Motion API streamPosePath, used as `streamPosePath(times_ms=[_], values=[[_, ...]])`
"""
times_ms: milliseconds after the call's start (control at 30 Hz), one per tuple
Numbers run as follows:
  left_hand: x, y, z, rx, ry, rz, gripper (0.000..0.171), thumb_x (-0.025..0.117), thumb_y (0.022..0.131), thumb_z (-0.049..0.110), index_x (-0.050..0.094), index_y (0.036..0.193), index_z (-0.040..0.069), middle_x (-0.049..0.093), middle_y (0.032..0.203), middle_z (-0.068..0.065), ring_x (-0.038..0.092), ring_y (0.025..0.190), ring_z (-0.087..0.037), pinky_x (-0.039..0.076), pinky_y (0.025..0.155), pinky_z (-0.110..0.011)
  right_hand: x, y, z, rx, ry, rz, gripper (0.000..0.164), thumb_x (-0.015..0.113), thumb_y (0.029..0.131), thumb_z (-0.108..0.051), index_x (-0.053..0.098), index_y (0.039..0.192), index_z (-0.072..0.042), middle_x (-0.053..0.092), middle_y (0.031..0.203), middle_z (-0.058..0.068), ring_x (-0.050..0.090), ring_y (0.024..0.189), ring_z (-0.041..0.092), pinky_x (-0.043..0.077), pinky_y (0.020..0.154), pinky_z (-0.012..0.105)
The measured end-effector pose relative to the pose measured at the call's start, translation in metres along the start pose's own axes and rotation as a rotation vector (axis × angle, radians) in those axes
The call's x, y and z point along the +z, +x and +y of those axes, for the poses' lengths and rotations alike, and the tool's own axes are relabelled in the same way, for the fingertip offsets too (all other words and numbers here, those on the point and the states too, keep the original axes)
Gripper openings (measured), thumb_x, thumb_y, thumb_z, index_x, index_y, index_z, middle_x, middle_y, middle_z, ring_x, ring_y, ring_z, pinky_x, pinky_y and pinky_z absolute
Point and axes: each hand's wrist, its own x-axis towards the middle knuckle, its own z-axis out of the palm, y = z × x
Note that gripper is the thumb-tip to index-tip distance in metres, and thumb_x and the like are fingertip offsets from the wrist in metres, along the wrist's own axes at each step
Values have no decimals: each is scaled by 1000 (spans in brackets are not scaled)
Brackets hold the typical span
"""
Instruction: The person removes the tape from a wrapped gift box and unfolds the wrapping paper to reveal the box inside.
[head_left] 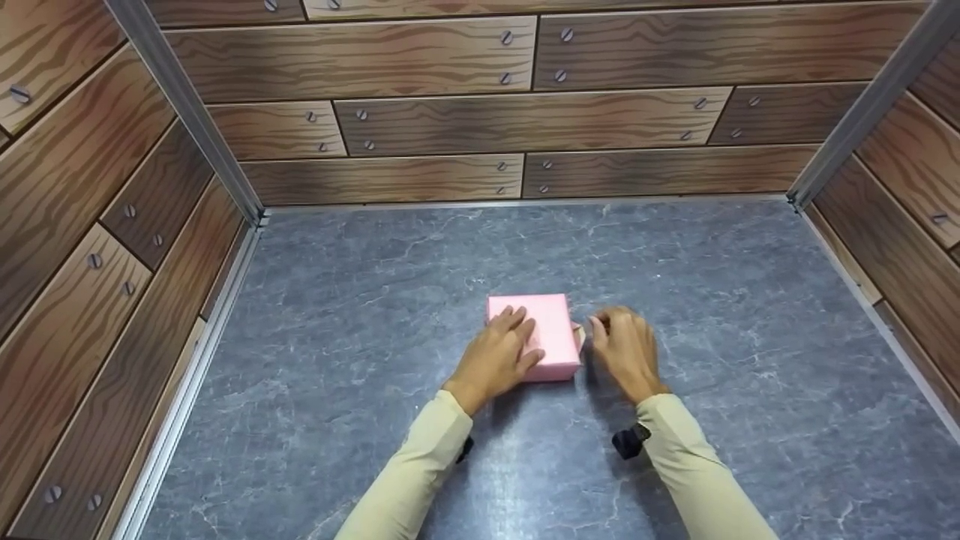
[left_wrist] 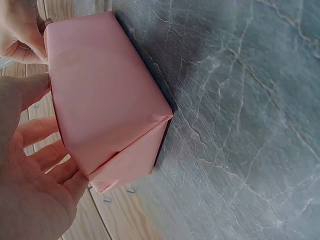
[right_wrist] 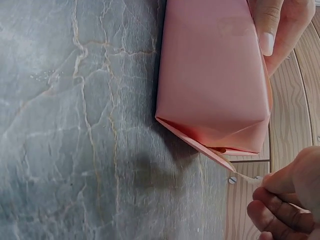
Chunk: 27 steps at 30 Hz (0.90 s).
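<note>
A box wrapped in pink paper [head_left: 551,319] sits on the grey marbled surface. My left hand [head_left: 495,356] rests on its top, fingers spread over the left part and thumb near the front edge. At the box's right end, a folded paper flap [right_wrist: 195,145] stands away from the side, leaving a gap behind it. My right hand [head_left: 626,345] is just right of that end. Between its thumb and fingertips it pinches a thin strip of clear tape [right_wrist: 245,177] that runs to the flap's tip. In the left wrist view, the opposite end flap [left_wrist: 132,162] lies folded against the box.
The marbled tabletop [head_left: 360,300] spreads around the box on all sides. Wood-patterned panels [head_left: 435,127] form walls at the back, left and right, with metal corner posts [head_left: 191,112]. A black wrist camera [head_left: 630,441] is strapped at the right sleeve.
</note>
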Motion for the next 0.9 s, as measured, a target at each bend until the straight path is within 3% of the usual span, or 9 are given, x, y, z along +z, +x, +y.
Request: streamPosePath(times_ms=[233, 467, 700, 900], values=[[-1, -1, 0, -7, -25, 1, 53, 64, 99, 35, 58, 140, 2, 50, 151, -16, 41, 143, -34, 36, 116, -47, -6, 1, 3, -23, -4, 0, 11, 74, 90, -8, 76, 88, 2, 71, 83, 17, 69, 77, 38, 52, 68, 56], [0, -2, -1, 17, -9, 28, 51, 63, 100, 35, 59, 138, 2, 52, 149, -17, 43, 142, -35, 36, 117, -47, -17, 0, -1, -89, 21, -102, 15, 78, 89, -12, 76, 93, 2, 72, 86, 15, 69, 78, 32, 55, 70, 51], [0, -1, -1, 22, -8, 54, 43, 65, 98, 34, 62, 129, 3, 54, 146, -18, 46, 139, -35, 38, 115, -47, -25, -4, -8, -201, 88, -218, 28, 87, 79, -17, 76, 99, 1, 72, 92, 13, 68, 83, 35, 56, 72, 47], [-3, 0, -2, 39, -20, 68, 34, 65, 98, 28, 66, 122, 4, 54, 146, -18, 47, 139, -36, 39, 114, -48, -23, -8, -12, -336, 171, -299, 30, 90, 72, -8, 77, 99, -1, 67, 90, 11, 64, 81, 29, 55, 71, 46]])
